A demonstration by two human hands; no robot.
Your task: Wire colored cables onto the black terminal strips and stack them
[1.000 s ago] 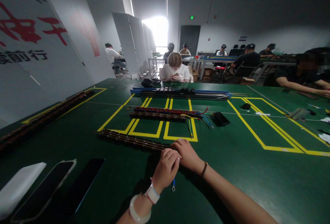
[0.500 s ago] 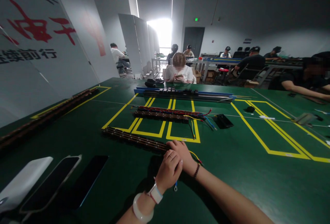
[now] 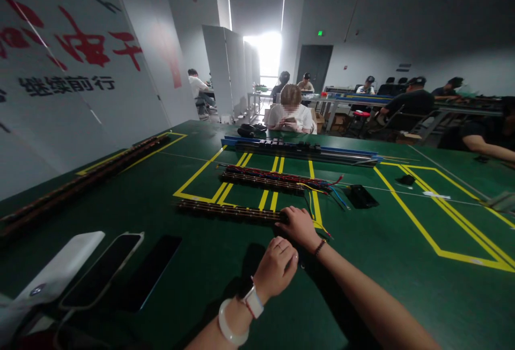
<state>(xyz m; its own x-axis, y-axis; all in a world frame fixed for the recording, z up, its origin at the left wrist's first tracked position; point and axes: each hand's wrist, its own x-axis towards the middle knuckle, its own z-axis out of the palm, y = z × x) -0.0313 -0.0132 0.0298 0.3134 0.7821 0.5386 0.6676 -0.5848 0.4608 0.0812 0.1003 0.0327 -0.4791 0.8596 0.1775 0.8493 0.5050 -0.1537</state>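
My right hand, with a beaded bracelet at the wrist, has its fingers curled over the right end of a long dark strip with thin metal rails. A yellow wire with a red tip comes out past that hand. Closer to me, my left hand, wearing a white watch and a pale bangle, is closed and apart from the strip. What its fingers hold, if anything, is hidden; a small metal lug shows at its edge. Behind the strip lies a similar strip bundle with red, blue and yellow wires.
Yellow tape outlines mark the green table. Phones and a white device lie at front left. Another long strip runs along the left edge. Blue rails and a black part lie farther back. A person sits opposite.
The strip has swung straighter, its right end shifting away from me with my right hand. My left hand has come apart from my right hand. The view has turned slightly left.
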